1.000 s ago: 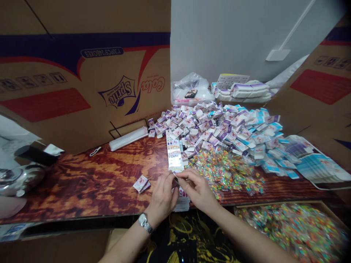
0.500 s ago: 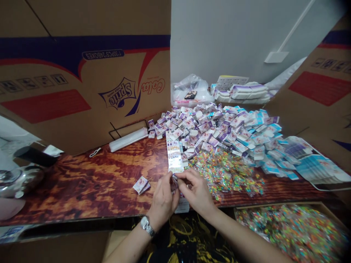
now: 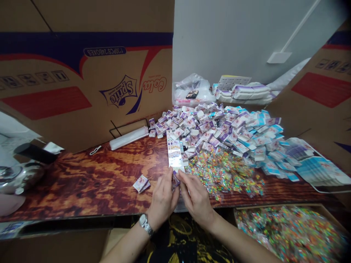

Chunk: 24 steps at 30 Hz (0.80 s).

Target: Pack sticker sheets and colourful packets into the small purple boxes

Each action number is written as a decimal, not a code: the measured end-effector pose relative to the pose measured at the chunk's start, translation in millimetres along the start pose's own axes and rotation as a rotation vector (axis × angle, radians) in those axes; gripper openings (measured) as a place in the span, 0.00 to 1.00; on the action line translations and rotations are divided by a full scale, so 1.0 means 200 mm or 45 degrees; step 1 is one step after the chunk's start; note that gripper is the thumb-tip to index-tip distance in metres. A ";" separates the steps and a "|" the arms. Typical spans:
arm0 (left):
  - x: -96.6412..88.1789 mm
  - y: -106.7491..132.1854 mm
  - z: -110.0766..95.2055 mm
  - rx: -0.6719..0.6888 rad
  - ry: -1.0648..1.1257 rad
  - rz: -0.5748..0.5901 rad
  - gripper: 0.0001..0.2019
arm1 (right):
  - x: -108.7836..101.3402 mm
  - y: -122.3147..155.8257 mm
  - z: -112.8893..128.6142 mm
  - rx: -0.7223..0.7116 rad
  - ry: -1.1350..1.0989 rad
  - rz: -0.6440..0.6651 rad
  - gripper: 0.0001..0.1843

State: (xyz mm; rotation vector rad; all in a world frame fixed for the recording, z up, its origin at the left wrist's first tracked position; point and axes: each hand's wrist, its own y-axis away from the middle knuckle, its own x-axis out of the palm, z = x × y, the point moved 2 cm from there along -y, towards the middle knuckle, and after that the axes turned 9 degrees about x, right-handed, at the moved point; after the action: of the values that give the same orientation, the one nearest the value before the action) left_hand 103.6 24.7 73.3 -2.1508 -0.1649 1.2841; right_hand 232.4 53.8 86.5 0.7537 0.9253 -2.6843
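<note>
In the head view the left hand (image 3: 163, 199) and the right hand (image 3: 196, 197) are together at the near edge of the table (image 3: 82, 186). Both pinch one small carton (image 3: 174, 180) with the fingertips, just below the sticker strip (image 3: 174, 153) and beside the colourful sachets (image 3: 225, 171). The carton seems very light and made of thin card, so I judge it crushes easily and is better held at its edges than on its flat faces.
</note>
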 end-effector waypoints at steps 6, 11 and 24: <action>0.01 0.03 0.02 -0.036 -0.044 0.004 0.28 | 0.04 0.02 0.00 0.028 -0.045 0.135 0.29; -0.02 0.11 0.12 -0.062 -0.139 0.116 0.25 | 0.03 -0.03 -0.09 0.237 -0.182 0.493 0.26; -0.02 0.33 0.52 -0.346 -0.673 0.592 0.26 | -0.02 -0.16 -0.38 0.223 0.151 0.411 0.18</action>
State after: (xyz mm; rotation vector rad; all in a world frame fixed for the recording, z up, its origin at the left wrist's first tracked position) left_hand 2.9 16.1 3.9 -2.0870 -0.0536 2.2009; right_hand 255.1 125.7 53.0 1.0128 0.5395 -2.4755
